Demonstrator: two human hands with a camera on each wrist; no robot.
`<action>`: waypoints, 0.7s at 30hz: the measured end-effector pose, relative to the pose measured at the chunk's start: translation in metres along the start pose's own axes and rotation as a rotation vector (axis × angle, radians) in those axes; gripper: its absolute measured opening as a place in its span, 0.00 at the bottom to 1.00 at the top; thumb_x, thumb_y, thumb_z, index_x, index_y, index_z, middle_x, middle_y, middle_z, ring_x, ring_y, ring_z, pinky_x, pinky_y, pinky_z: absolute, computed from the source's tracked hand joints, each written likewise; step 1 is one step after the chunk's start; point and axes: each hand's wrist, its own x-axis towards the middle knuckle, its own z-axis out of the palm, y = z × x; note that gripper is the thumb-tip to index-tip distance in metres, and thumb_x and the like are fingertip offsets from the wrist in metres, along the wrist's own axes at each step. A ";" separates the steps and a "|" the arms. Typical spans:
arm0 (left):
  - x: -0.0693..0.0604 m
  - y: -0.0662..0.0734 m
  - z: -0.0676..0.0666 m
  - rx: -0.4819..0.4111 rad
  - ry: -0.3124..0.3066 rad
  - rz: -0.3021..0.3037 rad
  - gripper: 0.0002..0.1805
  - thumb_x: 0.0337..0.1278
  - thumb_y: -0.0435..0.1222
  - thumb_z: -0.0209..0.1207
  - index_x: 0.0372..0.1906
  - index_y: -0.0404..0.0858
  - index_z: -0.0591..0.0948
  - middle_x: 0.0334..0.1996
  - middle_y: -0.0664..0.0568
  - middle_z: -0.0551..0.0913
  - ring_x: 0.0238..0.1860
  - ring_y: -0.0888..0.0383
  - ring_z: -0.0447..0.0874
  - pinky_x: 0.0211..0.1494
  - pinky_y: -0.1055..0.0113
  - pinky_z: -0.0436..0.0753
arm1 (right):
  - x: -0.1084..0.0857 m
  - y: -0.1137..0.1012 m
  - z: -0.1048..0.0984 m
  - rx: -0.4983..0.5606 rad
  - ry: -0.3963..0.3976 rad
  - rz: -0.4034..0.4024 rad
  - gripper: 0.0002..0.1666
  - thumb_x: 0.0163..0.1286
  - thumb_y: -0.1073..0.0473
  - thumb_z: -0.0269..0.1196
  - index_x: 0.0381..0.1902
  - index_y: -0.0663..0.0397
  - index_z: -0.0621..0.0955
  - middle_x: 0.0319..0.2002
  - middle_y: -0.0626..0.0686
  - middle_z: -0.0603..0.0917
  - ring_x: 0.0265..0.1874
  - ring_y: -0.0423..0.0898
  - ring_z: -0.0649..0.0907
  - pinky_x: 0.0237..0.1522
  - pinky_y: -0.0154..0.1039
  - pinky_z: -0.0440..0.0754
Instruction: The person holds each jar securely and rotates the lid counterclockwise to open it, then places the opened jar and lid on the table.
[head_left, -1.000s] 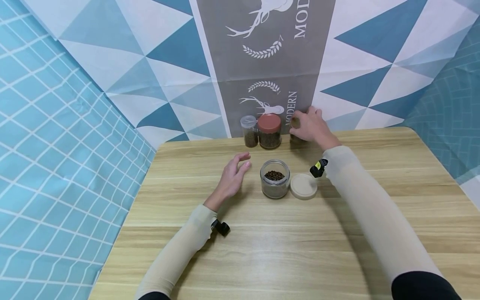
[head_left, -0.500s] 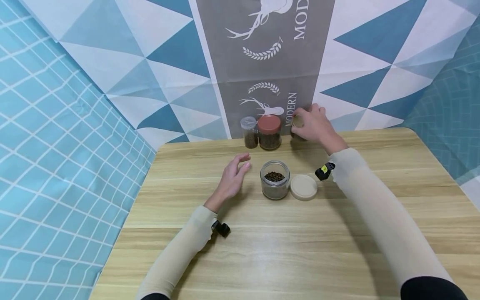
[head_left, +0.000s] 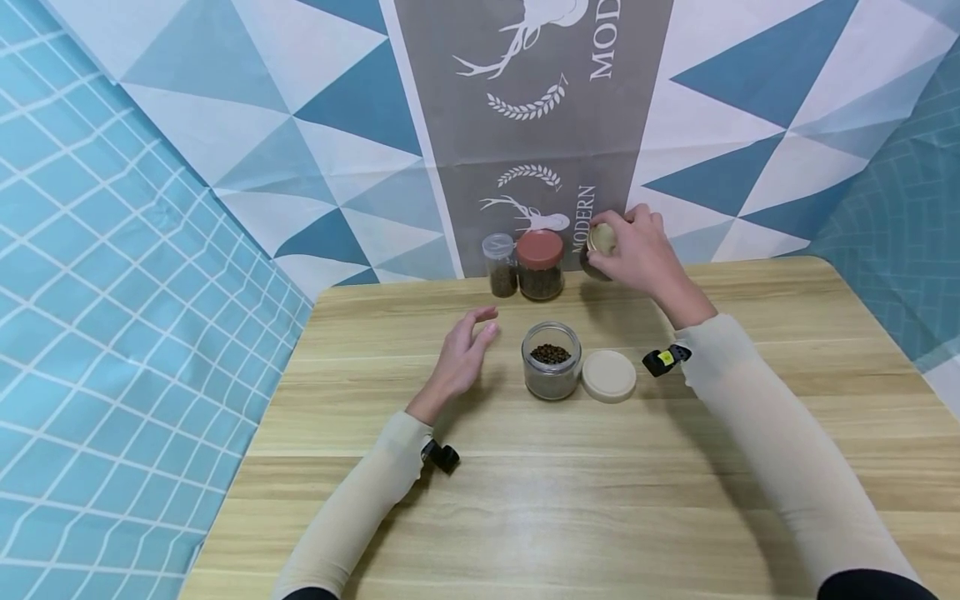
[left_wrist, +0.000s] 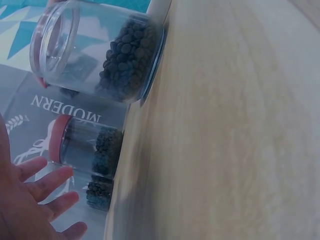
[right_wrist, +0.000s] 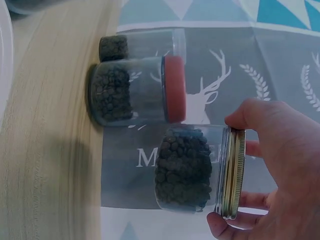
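My right hand [head_left: 641, 250] grips a glass jar [right_wrist: 182, 167] by its gold screw lid [right_wrist: 234, 172], thumb on one side and fingers on the other. Dark pellets fill much of that jar, and it hangs above the tabletop, near the back edge. My left hand [head_left: 463, 358] holds nothing; its fingers are loosely extended, to the left of an open glass jar [head_left: 551, 382]. Small dark-brown pellets lie in the bottom of this uncovered jar. Just right of it, a cream lid [head_left: 609, 375] rests flat on the table.
Along the back of the wooden table [head_left: 525, 500] stand a red-lidded jar [head_left: 540, 279] and a slimmer clear-lidded jar [head_left: 501, 277], side by side, both with dark contents. A patterned cloth [head_left: 480, 133] hangs directly behind them.
My right hand has lifted the gold-lidded jar off the table and shifted slightly right with it. The left hand has stayed almost still.
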 end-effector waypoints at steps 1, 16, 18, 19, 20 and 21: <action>0.000 0.000 0.000 0.004 0.002 0.000 0.32 0.90 0.51 0.46 0.82 0.34 0.72 0.79 0.37 0.79 0.84 0.37 0.73 0.92 0.37 0.65 | -0.002 0.000 0.000 0.003 0.009 -0.006 0.35 0.76 0.48 0.65 0.78 0.48 0.77 0.69 0.76 0.70 0.64 0.70 0.68 0.56 0.68 0.77; -0.001 -0.001 -0.001 -0.002 -0.008 0.006 0.33 0.90 0.51 0.46 0.83 0.35 0.72 0.80 0.38 0.79 0.84 0.37 0.73 0.91 0.37 0.66 | -0.030 0.000 0.003 0.074 0.133 -0.102 0.31 0.75 0.51 0.70 0.72 0.51 0.82 0.64 0.77 0.75 0.61 0.73 0.74 0.59 0.69 0.74; -0.001 0.000 -0.001 -0.003 -0.010 0.003 0.33 0.90 0.51 0.46 0.83 0.35 0.71 0.80 0.38 0.79 0.84 0.37 0.73 0.91 0.37 0.66 | -0.032 0.001 0.005 0.091 0.156 -0.109 0.31 0.75 0.51 0.71 0.72 0.50 0.82 0.64 0.77 0.76 0.61 0.72 0.74 0.57 0.68 0.74; -0.001 0.000 -0.001 -0.005 -0.011 0.002 0.33 0.90 0.51 0.46 0.83 0.35 0.71 0.80 0.38 0.79 0.84 0.37 0.74 0.91 0.37 0.66 | -0.034 0.000 0.006 0.100 0.166 -0.114 0.31 0.74 0.51 0.71 0.72 0.50 0.82 0.63 0.76 0.76 0.61 0.72 0.74 0.57 0.67 0.74; -0.001 0.000 -0.001 -0.008 -0.012 0.001 0.33 0.90 0.52 0.47 0.83 0.35 0.71 0.80 0.38 0.79 0.83 0.37 0.74 0.91 0.37 0.66 | -0.035 0.000 0.007 0.107 0.178 -0.119 0.31 0.74 0.51 0.71 0.72 0.50 0.82 0.63 0.76 0.76 0.61 0.71 0.75 0.56 0.66 0.74; -0.001 0.000 -0.001 -0.009 -0.012 0.002 0.33 0.90 0.52 0.47 0.83 0.35 0.71 0.80 0.38 0.79 0.83 0.37 0.74 0.91 0.36 0.66 | -0.036 0.000 0.008 0.113 0.191 -0.127 0.31 0.74 0.51 0.71 0.72 0.51 0.83 0.63 0.75 0.76 0.60 0.71 0.75 0.56 0.65 0.74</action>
